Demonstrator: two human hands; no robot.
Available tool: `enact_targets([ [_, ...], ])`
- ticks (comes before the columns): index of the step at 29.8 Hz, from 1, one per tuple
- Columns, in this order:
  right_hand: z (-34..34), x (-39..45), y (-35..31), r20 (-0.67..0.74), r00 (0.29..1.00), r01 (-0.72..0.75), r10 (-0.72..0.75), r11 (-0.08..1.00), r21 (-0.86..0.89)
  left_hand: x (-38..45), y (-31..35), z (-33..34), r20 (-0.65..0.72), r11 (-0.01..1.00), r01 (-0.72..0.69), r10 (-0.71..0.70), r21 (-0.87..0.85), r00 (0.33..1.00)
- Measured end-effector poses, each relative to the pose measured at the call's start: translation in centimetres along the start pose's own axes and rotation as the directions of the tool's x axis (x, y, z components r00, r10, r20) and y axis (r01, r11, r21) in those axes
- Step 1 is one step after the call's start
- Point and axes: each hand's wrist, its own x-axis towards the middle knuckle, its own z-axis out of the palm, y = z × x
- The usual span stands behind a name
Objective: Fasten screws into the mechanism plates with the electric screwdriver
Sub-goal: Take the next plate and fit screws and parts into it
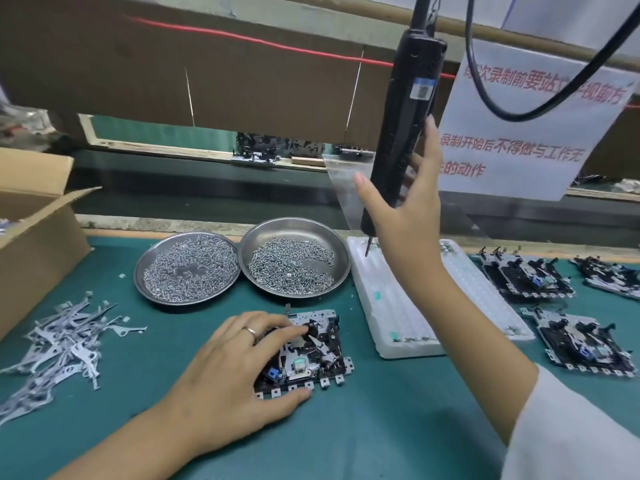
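A mechanism plate [313, 355] with black parts and a blue piece lies on the green mat in the near middle. My left hand [235, 372] holds it, bent fingers on its top and thumb along its near edge. The black electric screwdriver [405, 109] hangs from above on its cable, its bit just over the far end of a white tray. My right hand [405, 216] is spread around the screwdriver's lower body. The thumb is on the left and the straight fingers reach behind it, not closed on it.
Two round steel dishes of screws stand behind the plate, one at the left [138, 271] and one at the right [343, 261]. A white plastic tray [391, 306] lies right of them. Three more mechanism plates [581, 344] sit at the right. Loose metal levers [62, 348] and a cardboard box [34, 244] are at the left.
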Motion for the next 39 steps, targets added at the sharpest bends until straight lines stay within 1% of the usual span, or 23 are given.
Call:
enact_targets([
  [4,0.8,1.5,-0.8,-0.085,0.994,0.068,-0.065,0.997,0.034,0.1,0.0,0.2,-0.023,0.999,-0.033,0.033,0.023,0.999],
  [8,1.4,1.6,-1.3,-0.078,0.991,0.115,-0.109,0.991,0.074,0.1,0.1,0.2,-0.041,0.998,-0.042,0.044,0.04,0.998],
  [11,1.5,1.1,-1.7,-0.077,0.98,0.189,-0.182,0.977,0.098,0.1,0.3,0.2,-0.048,0.997,-0.057,0.06,0.054,0.997],
  [13,1.7,0.6,-2.1,-0.09,0.975,0.213,-0.203,0.969,0.122,0.0,0.3,0.1,-0.047,0.996,-0.067,0.07,0.064,0.996],
  [16,1.6,-0.1,-2.7,-0.114,0.984,0.16,-0.134,0.951,0.266,0.0,0.2,0.1,-0.039,0.994,-0.076,0.079,0.076,0.996],
  [19,1.0,0.2,-3.9,-0.127,0.992,0.027,0.024,0.923,0.385,0.1,0.2,0.2,-0.037,0.994,-0.076,0.08,0.081,0.996],
  [21,0.6,0.5,-4.6,-0.065,0.991,-0.077,0.12,0.883,0.464,0.1,0.1,0.2,-0.04,0.993,-0.077,0.081,0.086,0.996],
  [24,0.3,0.7,-5.4,0.019,0.983,-0.166,0.184,0.829,0.534,0.0,0.1,0.2,-0.043,0.993,-0.079,0.083,0.092,0.996],
  [34,0.3,0.9,-5.8,0.077,0.961,-0.252,0.265,0.731,0.634,0.4,0.2,0.2,-0.029,0.992,-0.085,0.088,0.093,0.996],
  [36,0.3,0.8,-5.8,0.087,0.97,-0.231,0.227,0.748,0.622,0.5,0.2,0.1,-0.025,0.993,-0.08,0.082,0.093,0.996],
  [39,0.6,-0.4,-5.4,0.067,0.99,-0.138,0.122,0.793,0.593,0.7,0.2,-0.2,-0.022,0.994,-0.069,0.072,0.086,0.997],
])
